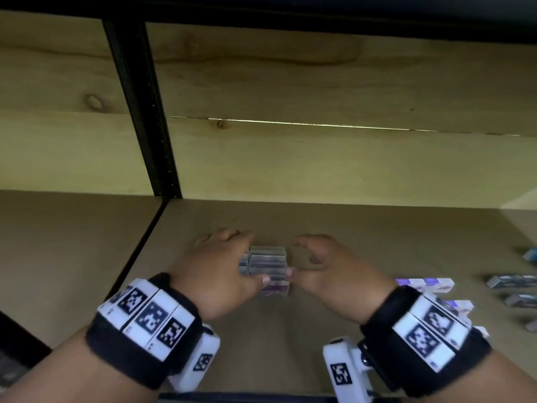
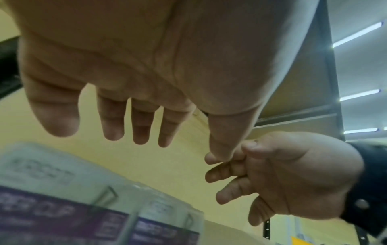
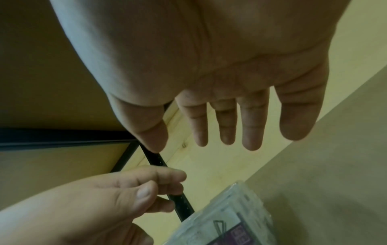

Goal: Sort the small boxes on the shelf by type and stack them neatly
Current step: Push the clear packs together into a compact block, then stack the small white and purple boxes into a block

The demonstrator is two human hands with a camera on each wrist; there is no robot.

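You have two hands in shot: left hand (image 1: 215, 271), right hand (image 1: 331, 271). Between them, one stack of purple-and-white boxes (image 1: 268, 270); box count in stack unreadable through blur. To your right on shelf (image 1: 377, 228): roughly two more purple-and-white boxes (image 1: 424, 285), about four grey-blue boxes (image 1: 511, 282) near edge.

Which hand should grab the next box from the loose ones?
Probably the right hand. The loose boxes lie at the right of the shelf, nearer that side. The left hand sits at the far side of the purple-and-white stack. Both hands are open, holding nothing.
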